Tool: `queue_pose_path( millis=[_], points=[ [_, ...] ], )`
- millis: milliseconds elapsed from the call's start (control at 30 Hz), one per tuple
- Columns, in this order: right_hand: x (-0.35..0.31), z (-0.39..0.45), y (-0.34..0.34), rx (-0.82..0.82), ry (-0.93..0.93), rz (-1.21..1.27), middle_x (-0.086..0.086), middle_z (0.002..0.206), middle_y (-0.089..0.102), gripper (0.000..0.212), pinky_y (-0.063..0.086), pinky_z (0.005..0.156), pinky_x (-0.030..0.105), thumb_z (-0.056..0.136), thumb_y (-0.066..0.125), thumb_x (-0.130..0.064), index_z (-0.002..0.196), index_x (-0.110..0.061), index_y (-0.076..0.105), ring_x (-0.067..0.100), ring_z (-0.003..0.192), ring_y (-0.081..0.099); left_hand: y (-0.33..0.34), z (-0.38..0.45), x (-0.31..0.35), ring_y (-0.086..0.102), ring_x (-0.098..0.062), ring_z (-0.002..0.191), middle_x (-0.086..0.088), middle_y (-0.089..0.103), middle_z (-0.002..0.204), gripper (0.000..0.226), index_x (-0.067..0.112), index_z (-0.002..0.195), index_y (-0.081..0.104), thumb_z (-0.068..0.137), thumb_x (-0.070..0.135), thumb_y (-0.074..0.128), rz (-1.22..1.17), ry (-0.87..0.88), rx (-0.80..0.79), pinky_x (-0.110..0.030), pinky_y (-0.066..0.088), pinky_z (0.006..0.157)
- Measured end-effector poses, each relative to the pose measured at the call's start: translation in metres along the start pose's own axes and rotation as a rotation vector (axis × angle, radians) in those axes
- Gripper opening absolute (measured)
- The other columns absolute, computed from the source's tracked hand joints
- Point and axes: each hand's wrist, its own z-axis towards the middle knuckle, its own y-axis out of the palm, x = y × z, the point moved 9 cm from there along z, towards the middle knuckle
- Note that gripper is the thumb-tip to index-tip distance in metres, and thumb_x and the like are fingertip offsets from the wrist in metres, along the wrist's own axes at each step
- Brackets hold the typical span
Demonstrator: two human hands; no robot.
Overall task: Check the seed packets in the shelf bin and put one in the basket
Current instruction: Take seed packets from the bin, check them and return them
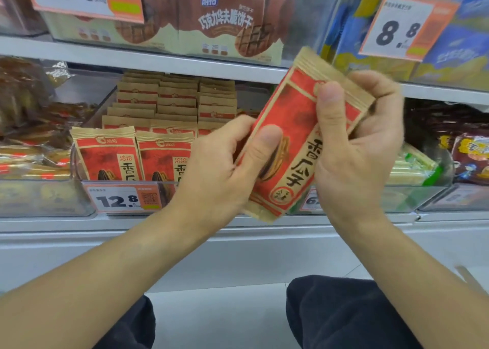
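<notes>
I had my left hand (pixel 225 174) and right hand (pixel 354 147) both pinching one seed packet (pixel 296 142), tilted in front of the shelf bin (pixel 127 189) (its rows still standing inside), so checking was underway and the basket, out of view, awaited.

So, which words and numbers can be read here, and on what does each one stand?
"香瓜子": held packet, gripped by left hand and right hand.
"洽洽", "香": bin packets.
"12.8": bin tag.
"8.8": upper right tag.
"巧克力华夫脆饼干": brown box.
Small print, QR codes: unreadable.
</notes>
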Motion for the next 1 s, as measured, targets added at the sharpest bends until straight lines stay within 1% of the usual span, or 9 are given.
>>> queue_pose_path(
  millis=[67, 133, 233, 367, 433, 567, 767, 867, 1000],
  points=[
    [0.031, -0.005, -0.001, 0.041, 0.300, 0.112, -0.005, 0.070, 0.070, 0.015, 0.057, 0.059, 0.024, 0.096, 0.062, -0.019, 0.107, -0.011, 0.053, 0.006, 0.064, 0.067, 0.004, -0.004, -0.012, 0.066, -0.011, 0.067, 0.000, 0.071, 0.077, 0.042, 0.015, 0.085, 0.066, 0.100, 0.047, 0.044, -0.056, -0.118, -0.021, -0.031, 0.052, 0.059],
    [0.052, -0.010, -0.002, 0.009, 0.455, 0.044, 0.002, 0.071, 0.072, 0.022, 0.058, 0.059, 0.031, 0.102, 0.055, -0.029, 0.095, -0.010, 0.062, 0.016, 0.064, 0.068, 0.007, -0.008, -0.024, 0.069, -0.017, 0.069, -0.005, 0.073, 0.077, 0.049, 0.006, 0.086, 0.066, 0.101, 0.045, 0.041, -0.082, -0.214, -0.042, -0.033, 0.054, 0.063],
    [0.068, -0.017, -0.003, -0.017, 0.543, 0.013, 0.004, 0.068, 0.073, 0.043, 0.057, 0.063, 0.032, 0.108, 0.042, -0.034, 0.079, -0.013, 0.066, 0.018, 0.064, 0.068, 0.008, -0.015, -0.036, 0.071, -0.008, 0.067, 0.001, 0.075, 0.075, 0.048, 0.008, 0.086, 0.068, 0.104, 0.039, 0.037, -0.157, -0.326, -0.047, -0.019, 0.053, 0.062],
    [0.078, -0.021, -0.005, -0.042, 0.638, 0.000, 0.008, 0.075, 0.074, 0.045, 0.058, 0.080, 0.043, 0.108, 0.042, -0.037, 0.082, -0.009, 0.067, 0.026, 0.075, 0.070, 0.009, -0.021, -0.044, 0.074, -0.010, 0.071, 0.003, 0.077, 0.079, 0.049, 0.016, 0.089, 0.071, 0.106, 0.039, 0.032, -0.208, -0.409, -0.048, -0.018, 0.056, 0.064],
    [0.082, -0.022, -0.005, -0.090, 0.685, -0.014, 0.007, 0.075, 0.074, 0.044, 0.057, 0.081, 0.040, 0.106, 0.045, -0.039, 0.080, -0.012, 0.068, 0.022, 0.074, 0.071, 0.009, -0.023, -0.047, 0.075, -0.013, 0.073, 0.001, 0.078, 0.080, 0.050, 0.017, 0.089, 0.072, 0.107, 0.039, 0.032, -0.230, -0.455, -0.036, -0.021, 0.058, 0.066],
    [0.084, -0.027, 0.008, -0.349, 0.722, -0.091, 0.003, 0.085, 0.078, 0.028, 0.060, 0.073, 0.036, 0.094, 0.062, -0.035, 0.103, -0.009, 0.069, 0.015, 0.074, 0.074, 0.002, -0.024, -0.051, 0.076, -0.016, 0.071, -0.003, 0.078, 0.079, 0.057, 0.020, 0.073, 0.078, 0.107, 0.038, 0.036, -0.391, -0.588, 0.096, -0.027, 0.062, 0.064],
    [0.081, -0.039, 0.019, -0.763, 0.677, -0.161, 0.019, 0.111, 0.074, 0.061, 0.063, 0.080, 0.051, 0.074, 0.082, -0.024, 0.129, -0.014, 0.058, 0.038, 0.099, 0.074, -0.014, -0.022, -0.054, 0.077, -0.017, 0.076, -0.001, 0.079, 0.081, 0.046, 0.022, 0.086, 0.072, 0.109, 0.035, 0.035, -0.522, -0.621, 0.305, -0.037, 0.062, 0.070],
    [0.081, -0.044, 0.020, -0.873, 0.716, -0.153, 0.022, 0.110, 0.073, 0.081, 0.063, 0.065, 0.044, 0.070, 0.083, -0.010, 0.142, -0.020, 0.047, 0.046, 0.090, 0.072, -0.016, -0.021, -0.055, 0.077, -0.018, 0.081, 0.000, 0.079, 0.085, 0.043, 0.022, 0.092, 0.071, 0.109, 0.036, 0.034, -0.519, -0.608, 0.311, -0.043, 0.061, 0.078],
    [0.080, -0.045, 0.019, -0.950, 0.738, -0.138, 0.021, 0.113, 0.073, 0.089, 0.063, 0.071, 0.041, 0.069, 0.081, -0.002, 0.147, -0.023, 0.043, 0.045, 0.087, 0.074, -0.012, -0.022, -0.059, 0.075, -0.023, 0.096, 0.000, 0.079, 0.101, 0.048, 0.026, 0.106, 0.073, 0.107, 0.047, 0.030, -0.504, -0.637, 0.196, -0.055, 0.055, 0.094]
  ],
)
